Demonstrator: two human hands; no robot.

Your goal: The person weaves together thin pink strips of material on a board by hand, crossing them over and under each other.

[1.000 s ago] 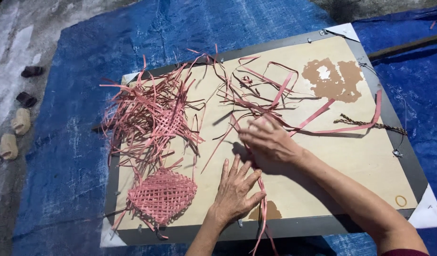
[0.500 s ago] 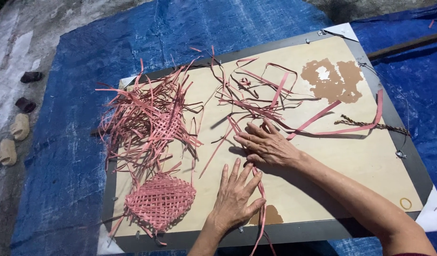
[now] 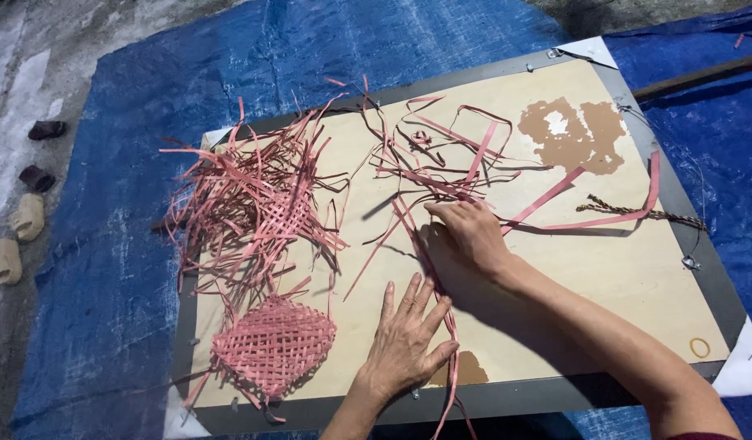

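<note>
Both of my hands lie flat on the wooden board (image 3: pixel 604 269). My left hand (image 3: pixel 404 342) is spread open, palm down, fingers fanned, gripping nothing; its fingertips press beside a long pink strip (image 3: pixel 441 314) that runs down the board past its lower edge. My right hand (image 3: pixel 472 234) is flat too, fingers together and extended, pressing that same strip just above the left hand, closed around nothing. Beyond my right fingers sits a loose tangle of pink strips (image 3: pixel 441 155). Further left a bigger heap of strips (image 3: pixel 253 204) is spread out, and below it a small woven pink mat (image 3: pixel 274 342) lies near the board's lower left corner. Underneath everything is a blue tarp (image 3: pixel 123 244).
</note>
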